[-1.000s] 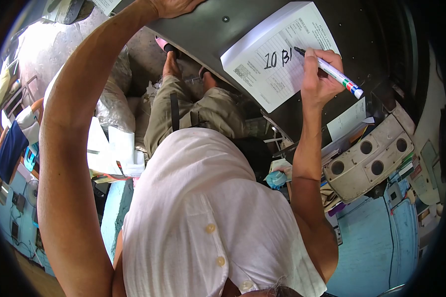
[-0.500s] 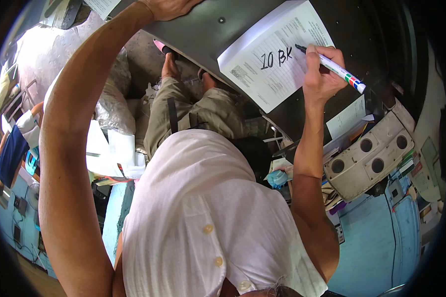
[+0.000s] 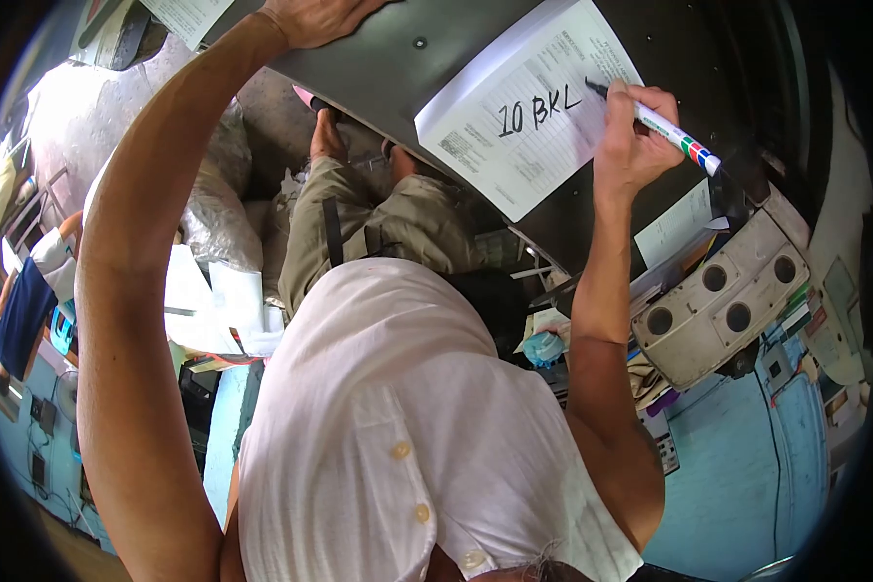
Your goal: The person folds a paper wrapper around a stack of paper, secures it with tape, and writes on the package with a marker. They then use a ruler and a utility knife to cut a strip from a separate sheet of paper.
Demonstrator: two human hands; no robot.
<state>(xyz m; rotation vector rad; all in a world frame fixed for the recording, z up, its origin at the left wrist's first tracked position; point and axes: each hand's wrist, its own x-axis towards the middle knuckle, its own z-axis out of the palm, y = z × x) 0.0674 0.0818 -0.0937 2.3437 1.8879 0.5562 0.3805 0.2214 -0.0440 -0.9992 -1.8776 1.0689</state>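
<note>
My right hand (image 3: 640, 136) grips a whiteboard marker (image 3: 684, 143), white with red, green and blue bands. Its black tip is at the paper, just right of the last letter. The printed form sheet (image 3: 495, 165) lies on the dark tabletop (image 3: 359, 73) and bears large black writing, "10 BKL". One long edge of the sheet shows a folded or stacked margin. At the top edge of the view, my left hand (image 3: 322, 17) rests flat on the table, fingers stretched out and partly cut off by the frame.
Another paper (image 3: 676, 225) lies near the right table edge, beside a beige panel with round holes (image 3: 723, 291). White sheets (image 3: 204, 301) and a plastic-wrapped bundle (image 3: 218, 218) are at the left. Another person (image 3: 29, 301) is at the far left.
An "L" now follows "10 BK" on the sheet. My right hand has moved slightly with the marker; my left hand still rests on the table.
</note>
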